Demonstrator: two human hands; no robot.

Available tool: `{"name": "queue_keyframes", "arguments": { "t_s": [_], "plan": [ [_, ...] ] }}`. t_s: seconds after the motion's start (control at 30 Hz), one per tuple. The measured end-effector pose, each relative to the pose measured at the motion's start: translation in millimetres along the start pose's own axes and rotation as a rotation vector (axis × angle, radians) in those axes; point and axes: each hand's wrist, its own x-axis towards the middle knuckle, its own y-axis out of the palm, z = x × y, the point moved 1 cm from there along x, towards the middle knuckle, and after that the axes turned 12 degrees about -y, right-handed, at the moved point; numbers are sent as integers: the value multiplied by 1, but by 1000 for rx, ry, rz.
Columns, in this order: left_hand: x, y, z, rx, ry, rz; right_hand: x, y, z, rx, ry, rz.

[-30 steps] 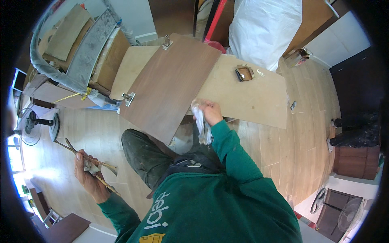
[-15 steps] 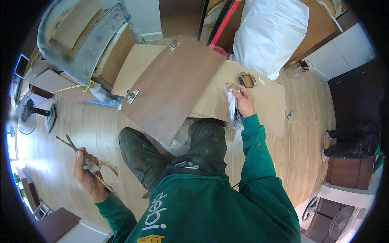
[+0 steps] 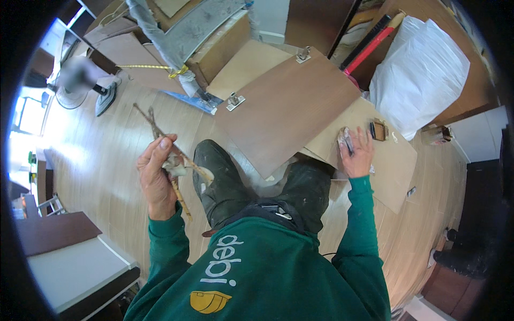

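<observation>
My left hand (image 3: pixel 158 171) is closed around thin, crossed tan stick-like tools (image 3: pixel 180 155), with a whitish scrap among them. They are held in the air near my left knee; their exact kind cannot be made out. On the right, my right hand (image 3: pixel 357 155) rests over the pale board (image 3: pixel 393 166), fingers stretched and apart. Its fingertips touch a small crumpled plastic wrap (image 3: pixel 344 138), whitish with a dark streak. Beside them lies a brown cabinet panel (image 3: pixel 289 115) with two metal hinges (image 3: pixel 234 101) along its far-left edge.
A small open brown box (image 3: pixel 379 130) lies beyond my right hand. A large white plastic sack (image 3: pixel 420 75) stands at the back right, next to a red bar (image 3: pixel 369 48). Plastic-wrapped furniture (image 3: pixel 209 32) stands at the back left, a fan (image 3: pixel 72 93) farther left. Another person's legs (image 3: pixel 460 259) show at right.
My view has turned, so the scene sits farther right. My right hand has lowered the plastic wrap to the board and its fingers have spread. My left hand still holds the sticks, nearer my knee.
</observation>
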Motion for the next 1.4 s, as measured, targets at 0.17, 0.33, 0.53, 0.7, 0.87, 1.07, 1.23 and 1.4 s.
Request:
{"name": "queue_keyframes", "arguments": {
  "t_s": [0.17,0.33,0.53,0.7,0.87,1.07,1.23,1.4],
  "plan": [
    [-3,20,3,-38,10,59,-3,-39,92,902,268,14],
    [-25,35,9,48,-90,71,6,-66,197,1441,71,182],
    [-36,25,21,28,-107,125,15,-52,241,1609,46,215],
    [-35,12,32,95,-104,119,6,-41,240,1642,198,346],
    [-29,8,35,48,-84,86,8,-37,242,1862,477,317],
    [-16,7,31,54,-9,-31,9,-31,249,1874,655,317],
    [10,-12,19,73,81,-66,1,-35,250,1709,628,300],
    [19,-25,18,-19,88,-167,8,-45,228,1616,471,68]
  ]
}}
